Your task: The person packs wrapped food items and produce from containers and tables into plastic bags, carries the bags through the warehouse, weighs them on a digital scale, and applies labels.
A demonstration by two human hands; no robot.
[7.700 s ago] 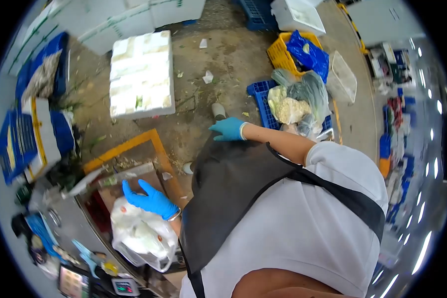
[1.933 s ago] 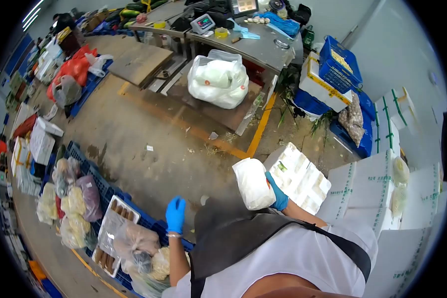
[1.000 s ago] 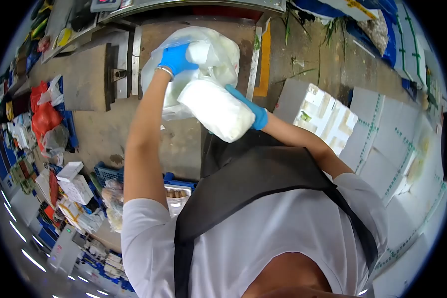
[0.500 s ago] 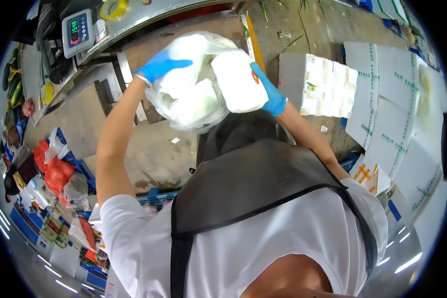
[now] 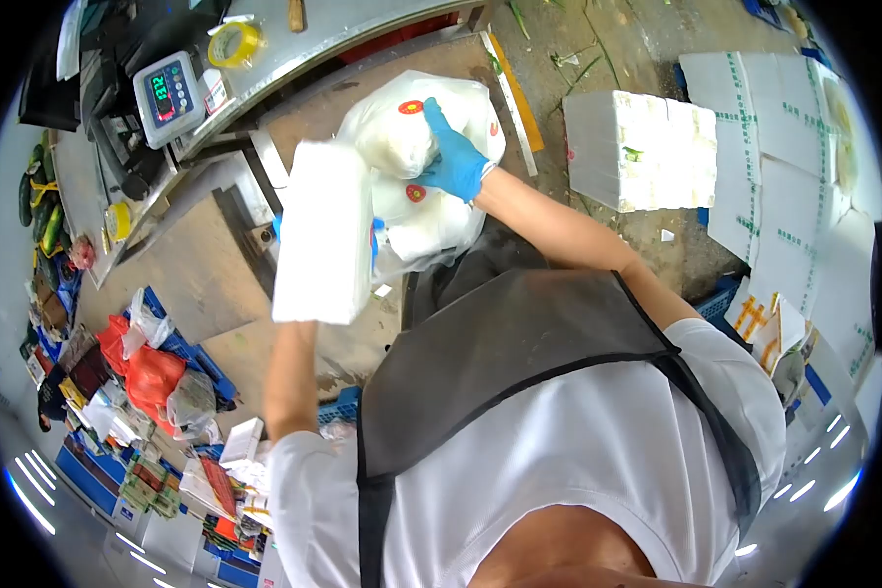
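My left hand (image 5: pixel 375 235), in a blue glove, is mostly hidden beneath a long white block-shaped package (image 5: pixel 323 240). Its blue fingers show at both edges, closed around the package. Also gloved in blue, my right hand (image 5: pixel 453 157) grips a rounded white pack (image 5: pixel 399 132) with a red sticker, at the mouth of a clear plastic bag (image 5: pixel 475 103). Thumb and fingers press on the pack's right side. Inside the bag lie more white packs, one with a red sticker (image 5: pixel 416 193). The bag rests on a brown board (image 5: pixel 304 118) in front of me.
A scale display (image 5: pixel 169 98) with green digits and a roll of yellow tape (image 5: pixel 233 45) sit on the metal counter (image 5: pixel 314 34). White blocks (image 5: pixel 661 152) stand on the right, beside white boxes (image 5: pixel 764 157). Red bags (image 5: pixel 152 377) lie at left.
My left hand has left the bag's side and moved down, now holding the long white package. My right hand has shifted left from a stickered block to the rounded pack. The scale's digits differ.
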